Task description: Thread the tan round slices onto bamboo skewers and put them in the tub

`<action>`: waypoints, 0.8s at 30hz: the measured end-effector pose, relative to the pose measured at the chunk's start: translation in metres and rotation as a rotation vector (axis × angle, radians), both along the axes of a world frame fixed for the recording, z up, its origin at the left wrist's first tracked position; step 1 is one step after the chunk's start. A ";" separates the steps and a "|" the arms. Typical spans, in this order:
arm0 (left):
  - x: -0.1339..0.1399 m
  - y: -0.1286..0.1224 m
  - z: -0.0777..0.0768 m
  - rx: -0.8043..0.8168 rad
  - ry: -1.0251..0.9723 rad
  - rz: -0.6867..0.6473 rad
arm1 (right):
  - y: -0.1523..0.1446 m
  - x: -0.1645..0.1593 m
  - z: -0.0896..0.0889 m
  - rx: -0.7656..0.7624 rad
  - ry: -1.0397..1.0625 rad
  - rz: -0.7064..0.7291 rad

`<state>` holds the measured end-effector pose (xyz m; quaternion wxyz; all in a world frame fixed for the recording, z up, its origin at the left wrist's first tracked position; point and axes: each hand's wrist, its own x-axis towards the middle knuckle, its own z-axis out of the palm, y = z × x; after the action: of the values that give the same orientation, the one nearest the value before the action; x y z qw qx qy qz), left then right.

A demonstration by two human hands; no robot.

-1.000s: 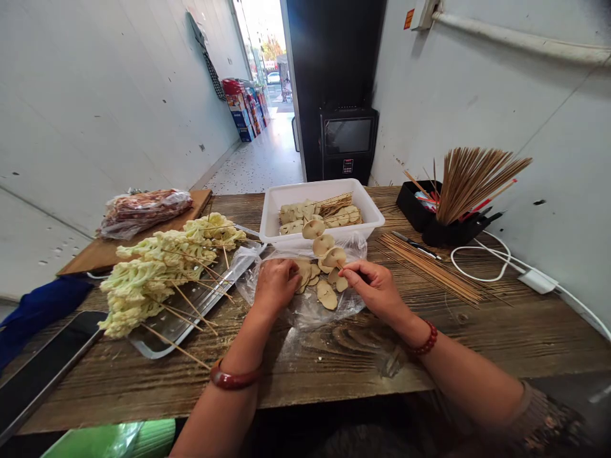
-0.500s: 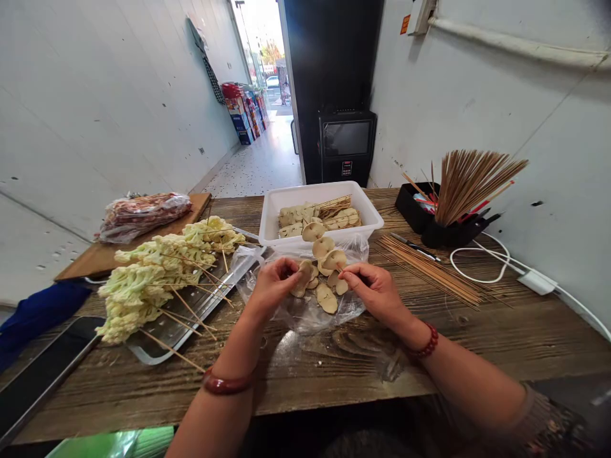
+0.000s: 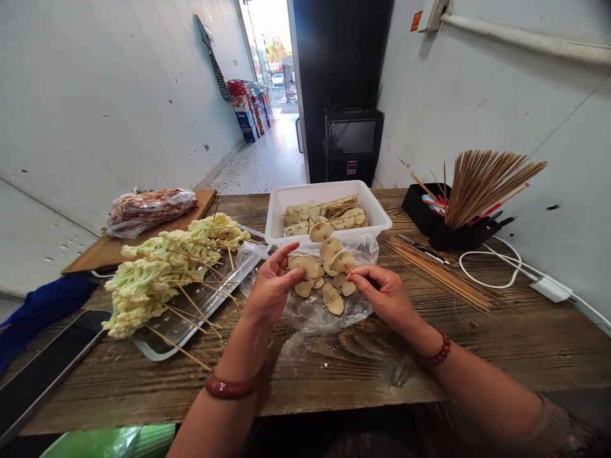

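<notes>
Skewer of slices (image 3: pixel 330 247) points over the counter (image 3: pixel 520 343) toward its far edge, pinched low in our right hand (image 3: pixel 382 289), apparently leaving the tip free, our left hand (image 3: pixel 272 283) splayed beside loose slices (image 3: pixel 333 299).

Location type: apparently a small skewer-food shop. Indicators on the wooden table (image 3: pixel 296 388): cauliflower skewers (image 3: pixel 160 257), bundled bamboo skewers (image 3: pixel 487 184), skewered slices (image 3: pixel 351 219). Beyond the table: stacked cartons (image 3: pixel 247 111), street doorway (image 3: pixel 277 57).

The right hand (image 3: pixel 382 294) hides part of a skewer (image 3: pixel 348 270); the left edge crops the smartphone (image 3: pixel 52 374); the orange sticker (image 3: pixel 416 21) is unreadably small.
</notes>
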<state>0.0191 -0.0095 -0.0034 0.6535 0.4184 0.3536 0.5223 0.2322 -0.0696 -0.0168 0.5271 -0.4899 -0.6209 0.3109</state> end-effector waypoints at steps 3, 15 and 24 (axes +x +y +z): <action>0.000 0.001 -0.002 -0.012 -0.053 0.021 | -0.001 0.000 -0.001 0.002 -0.008 0.000; -0.004 0.003 0.002 -0.097 -0.156 0.090 | -0.007 -0.002 0.002 0.001 -0.011 0.038; -0.004 0.003 -0.002 -0.035 -0.130 0.136 | -0.007 -0.001 0.001 -0.011 -0.027 0.042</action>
<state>0.0149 -0.0061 -0.0055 0.6452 0.3471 0.3471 0.5855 0.2309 -0.0766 -0.0162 0.5094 -0.4836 -0.6364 0.3187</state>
